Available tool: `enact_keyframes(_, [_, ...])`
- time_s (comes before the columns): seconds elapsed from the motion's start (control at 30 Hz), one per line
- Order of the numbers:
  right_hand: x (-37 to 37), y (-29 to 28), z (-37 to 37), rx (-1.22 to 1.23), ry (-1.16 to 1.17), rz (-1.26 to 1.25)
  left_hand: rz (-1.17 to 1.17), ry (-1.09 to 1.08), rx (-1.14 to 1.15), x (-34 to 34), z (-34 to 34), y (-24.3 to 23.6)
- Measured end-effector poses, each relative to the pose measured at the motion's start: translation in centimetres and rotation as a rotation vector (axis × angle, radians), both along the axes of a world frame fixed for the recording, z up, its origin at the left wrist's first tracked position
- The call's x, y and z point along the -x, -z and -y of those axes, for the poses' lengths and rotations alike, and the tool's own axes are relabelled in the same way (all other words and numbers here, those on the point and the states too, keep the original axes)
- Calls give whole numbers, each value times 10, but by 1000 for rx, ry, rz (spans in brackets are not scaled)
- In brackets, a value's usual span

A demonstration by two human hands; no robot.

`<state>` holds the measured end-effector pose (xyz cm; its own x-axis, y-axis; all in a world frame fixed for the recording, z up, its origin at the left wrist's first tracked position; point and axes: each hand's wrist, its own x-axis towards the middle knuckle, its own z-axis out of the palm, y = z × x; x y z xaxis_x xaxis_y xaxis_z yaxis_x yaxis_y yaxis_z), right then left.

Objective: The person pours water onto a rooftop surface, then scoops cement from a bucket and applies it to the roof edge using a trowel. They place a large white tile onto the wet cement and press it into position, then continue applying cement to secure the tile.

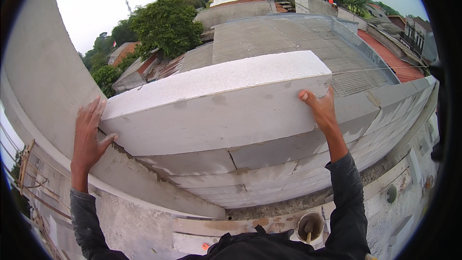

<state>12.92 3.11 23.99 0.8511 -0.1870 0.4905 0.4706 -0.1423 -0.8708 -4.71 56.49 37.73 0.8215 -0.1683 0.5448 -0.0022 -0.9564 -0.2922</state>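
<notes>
A long white lightweight block [216, 108] lies along the top course of a block wall [262, 171] in front of me, its left end beside a grey concrete column [43, 58]. My left hand [91, 132] grips that left end, thumb toward the near face and fingers up at the corner. My right hand [321, 110] grips the right end, thumb on the near face and fingers round the corner, partly hidden. A thin string line [375, 69] runs from near the block's right end toward the right.
Corrugated roofs [284, 36] and trees [166, 26] lie beyond the wall. Below, on a ledge, are a bucket with a wooden-handled tool [310, 224], a green round container or opening [391, 193] and a small orange object [205, 246]. Bamboo poles [26, 173] stand at the lower left.
</notes>
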Motion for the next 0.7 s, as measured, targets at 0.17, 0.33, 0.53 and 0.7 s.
enact_keyframes(0.17, [-2,5,0,-11,9,-47,-82,-9,-82,0,13,10])
enact_keyframes(0.33, [3,2,4,94,50,-22,-15,24,-59,5,12,18])
enact_keyframes(0.53, [61,46,-15,729,775,552,52,5,-85,6,31,38])
enact_keyframes(0.7, [119,116,-105,660,99,402,258,120,-129,3,33,72])
